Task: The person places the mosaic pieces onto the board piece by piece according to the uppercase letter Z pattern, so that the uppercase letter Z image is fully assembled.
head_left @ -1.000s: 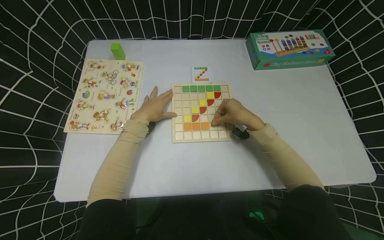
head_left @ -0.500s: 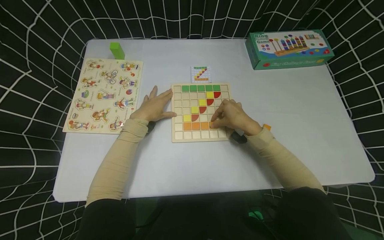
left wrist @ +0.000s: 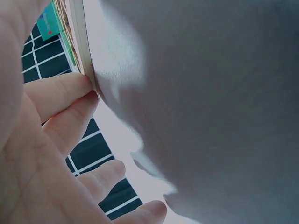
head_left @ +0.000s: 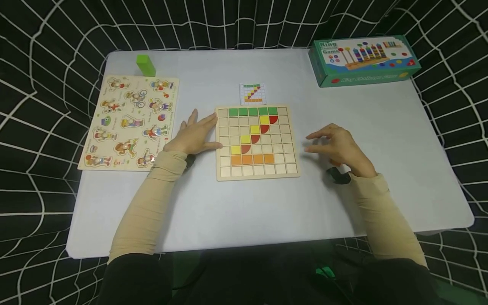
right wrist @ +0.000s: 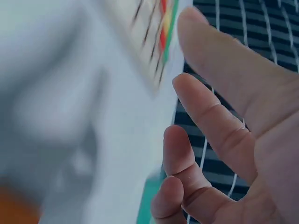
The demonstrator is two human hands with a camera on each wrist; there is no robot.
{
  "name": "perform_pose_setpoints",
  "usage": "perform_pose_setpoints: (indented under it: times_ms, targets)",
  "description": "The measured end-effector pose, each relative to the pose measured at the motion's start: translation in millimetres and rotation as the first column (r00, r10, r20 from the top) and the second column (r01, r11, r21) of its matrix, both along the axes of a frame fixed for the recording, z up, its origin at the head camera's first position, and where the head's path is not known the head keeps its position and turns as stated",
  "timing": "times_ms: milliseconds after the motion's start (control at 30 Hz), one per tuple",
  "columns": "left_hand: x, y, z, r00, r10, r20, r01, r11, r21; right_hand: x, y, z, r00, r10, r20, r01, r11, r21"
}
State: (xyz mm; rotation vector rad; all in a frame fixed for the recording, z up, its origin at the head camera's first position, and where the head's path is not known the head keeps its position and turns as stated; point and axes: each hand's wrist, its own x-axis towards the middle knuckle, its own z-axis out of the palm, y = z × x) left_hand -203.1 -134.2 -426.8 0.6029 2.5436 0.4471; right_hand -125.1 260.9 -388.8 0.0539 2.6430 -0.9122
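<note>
In the head view a wooden grid board (head_left: 257, 169) lies mid-table. It bears a green tile row (head_left: 253, 112), a diagonal of yellow squares (head_left: 255, 129) and red quarter-circle pieces (head_left: 264, 128), and a row of orange tiles (head_left: 247, 159). My left hand (head_left: 190, 137) rests spread beside the board; its thumb and a fingertip touch the left edge. Right of the board, apart from it, hovers my right hand (head_left: 335, 144), thumb and fingers parted with nothing between them. Partly hidden below that hand is an orange piece (head_left: 335, 162), also in the right wrist view as an orange blur (right wrist: 16, 207).
A small pattern card (head_left: 252, 94) lies behind the board. To the left is a wooden picture puzzle (head_left: 129, 135), with a green block (head_left: 146, 65) behind it. A green game box (head_left: 366, 61) stands at the back right. White netting surrounds the table.
The right hand set an orange tile into the orange row, let it go and moved right, off the board. The left hand stayed at the left edge.
</note>
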Motion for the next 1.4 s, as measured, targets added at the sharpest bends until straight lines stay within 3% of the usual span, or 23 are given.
perform_pose_setpoints:
  times_ms: [167, 333, 600, 800, 1033, 1267, 1400]
  targets:
    - [-0.8, 0.3, -0.2, 1.0, -0.003, -0.001, 0.003, 1.0, -0.005, 19.2, 40, -7.0, 0.996, -0.076, 0.043, 0.071, 0.992, 0.107]
    - [-0.7, 0.0, -0.2, 1.0, -0.003, 0.0, 0.003, 1.0, -0.007, 35.0, 64, -15.8, 0.988, -0.108, 0.106, 0.087, 0.979, 0.185]
    - [-0.4, -0.4, 0.6, 1.0, -0.003, 0.003, 0.003, 1.0, -0.012, 44.7, 71, -25.8, 0.984, -0.155, 0.093, 0.138, 0.975, 0.174]
    - [-0.5, 0.1, 0.6, 1.0, -0.001, 0.007, 0.001, 1.0, -0.013, 34.6, 59, -16.5, 0.988, -0.138, 0.073, 0.13, 0.987, 0.098]
    - [-0.8, -0.8, 1.6, 1.0, 0.002, 0.001, -0.002, 1.0, -0.016, 1.8, 5, -6.4, 0.988, -0.086, 0.128, 0.092, 0.995, -0.047]
    - [-1.2, -0.7, 0.7, 1.0, 0.007, 0.011, -0.007, 1.0, -0.012, -14.9, -46, -13.2, 0.986, 0.032, 0.162, -0.013, 0.993, -0.116]
    - [-0.7, -0.1, 0.1, 1.0, 0.006, 0.009, -0.006, 1.0, -0.012, -17.7, -59, -20.5, 0.981, 0.063, 0.182, -0.047, 0.995, -0.091]
